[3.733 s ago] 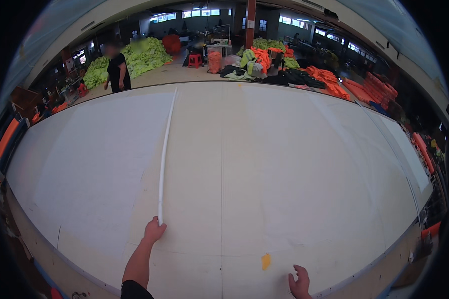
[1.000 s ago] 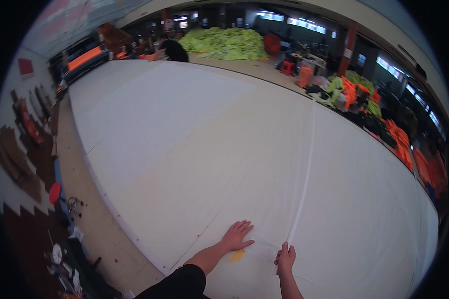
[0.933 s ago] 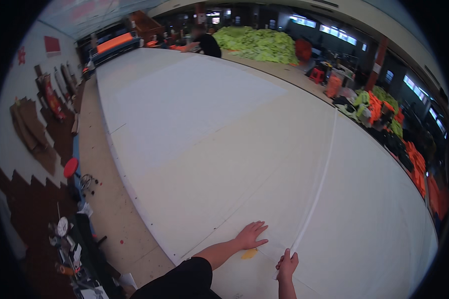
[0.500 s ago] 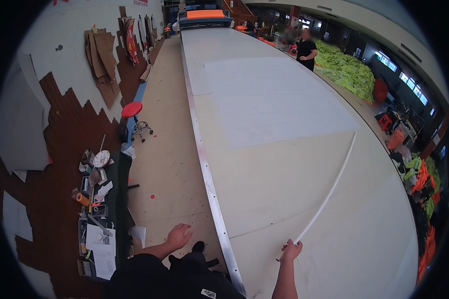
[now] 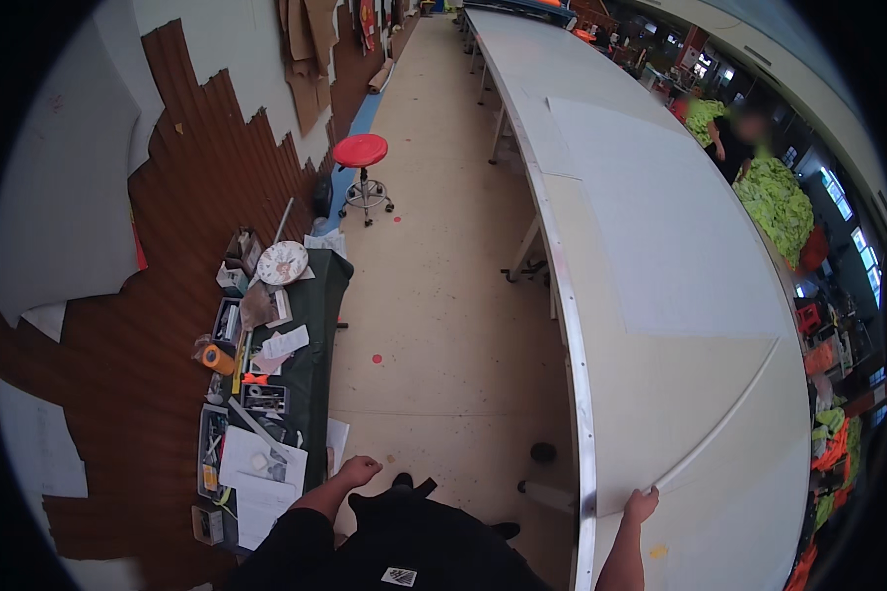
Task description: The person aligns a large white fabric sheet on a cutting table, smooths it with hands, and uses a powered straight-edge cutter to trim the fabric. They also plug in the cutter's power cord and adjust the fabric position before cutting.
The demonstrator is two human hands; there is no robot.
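My right hand (image 5: 642, 505) grips the near end of a long thin white rod (image 5: 725, 427). The rod lies slantwise over the long pale table (image 5: 616, 404), its far end by the near right corner of a large white sheet (image 5: 670, 236) spread flat there. My left hand (image 5: 361, 471) hangs over the floor between the table and a cluttered bench, touching nothing. Its fingers are loosely bent and nothing shows in them.
At left stands the green-covered bench (image 5: 330, 295) with papers, a round plate and small boxes. A red wheeled stool (image 5: 361, 151) is beyond it. A metal strip (image 5: 579, 414) edges the table. Across it a person (image 5: 734, 143) stands near yellow-green fabric (image 5: 781, 202).
My view has swung left and down, showing more bench and floor. The rod is still in my right hand, and the left hand's fingers have drawn in a little. The person across has shifted.
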